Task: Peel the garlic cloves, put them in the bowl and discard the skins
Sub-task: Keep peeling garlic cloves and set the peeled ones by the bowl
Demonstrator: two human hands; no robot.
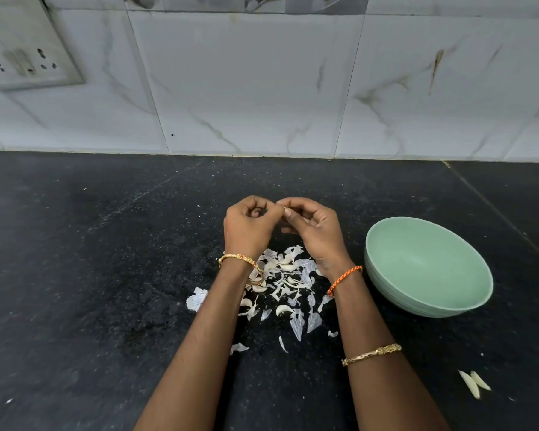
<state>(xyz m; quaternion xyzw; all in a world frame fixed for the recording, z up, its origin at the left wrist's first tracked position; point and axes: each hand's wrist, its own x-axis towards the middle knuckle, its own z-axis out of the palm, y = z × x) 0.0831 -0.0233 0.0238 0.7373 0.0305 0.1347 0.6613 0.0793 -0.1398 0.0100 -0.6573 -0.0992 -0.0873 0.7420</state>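
Note:
My left hand (249,227) and my right hand (313,231) meet fingertip to fingertip above the black counter, both with curled fingers pinching a small garlic clove (284,207) that is mostly hidden between them. Below my wrists lies a heap of white garlic skins (285,286) with a few cloves mixed in. A pale green bowl (476,275) stands to the right of my right wrist; no cloves show inside it. Two pale cloves (473,383) lie on the counter at the near right.
The black stone counter (91,275) runs back to a white marble-tiled wall (262,88). A switch and socket plate (22,54) is mounted on the wall at the upper left. Stray skin flakes dot the counter.

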